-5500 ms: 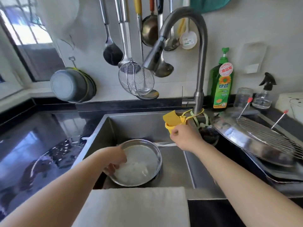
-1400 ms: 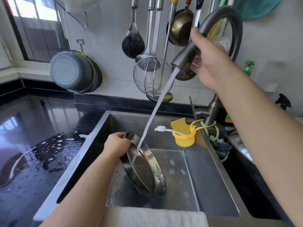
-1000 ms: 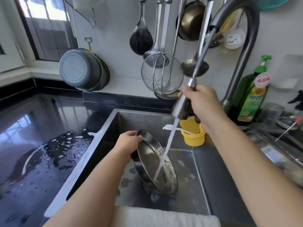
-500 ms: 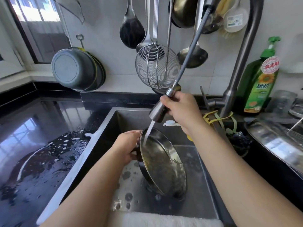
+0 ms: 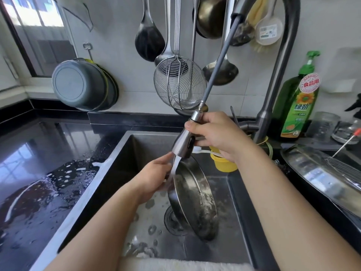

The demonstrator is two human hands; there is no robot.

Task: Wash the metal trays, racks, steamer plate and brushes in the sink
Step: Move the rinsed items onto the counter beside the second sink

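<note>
Rinsing one round tray (image 5: 192, 200), left hand (image 5: 154, 178) holding, right hand (image 5: 216, 133) on one sprayer (image 5: 182, 142).

This is a home kitchen. A deep stainless-steel sink (image 5: 125, 165) is set into a glossy black countertop (image 5: 39, 153), wet with suds on the left, beneath a tall arched faucet (image 5: 281, 75) with a pull-out hose. Cooking utensils hang in a row on the pale tiled wall behind: a black ladle (image 5: 148, 39), a wire skimmer (image 5: 179, 85) and a metal ladle (image 5: 220, 72) (a small brass-coloured pot among them). A grey basin (image 5: 78, 85) hangs beside a window (image 5: 37, 26), and a green bottle of dish soap (image 5: 298, 102) stands by the faucet's base.
</note>
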